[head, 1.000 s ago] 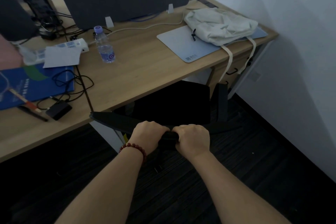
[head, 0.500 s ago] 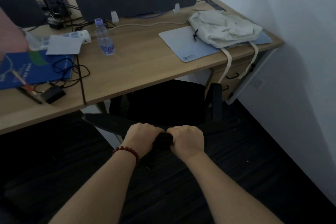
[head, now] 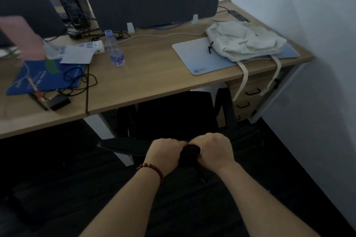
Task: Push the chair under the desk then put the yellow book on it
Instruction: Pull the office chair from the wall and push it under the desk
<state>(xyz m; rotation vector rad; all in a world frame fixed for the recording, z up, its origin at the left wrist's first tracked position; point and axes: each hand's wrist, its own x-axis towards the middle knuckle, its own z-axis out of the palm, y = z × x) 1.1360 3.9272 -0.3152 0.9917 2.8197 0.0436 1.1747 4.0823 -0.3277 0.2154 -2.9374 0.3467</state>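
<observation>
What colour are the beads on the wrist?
Dark red, on the bracelet around the left hand's wrist, seen in the head view.

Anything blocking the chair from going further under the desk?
Nothing visible does. Both the left hand and right hand grip the chair at its back's top; its seat is already partly beneath the desk. The space underneath is too dark to check.

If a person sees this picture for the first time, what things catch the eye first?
First, the two bare hands, left hand and right hand, gripping the top of the black office chair at the light wooden desk. Next, the crumpled cream cloth bag at the desk's right end, and the clear plastic water bottle standing further left.
</observation>
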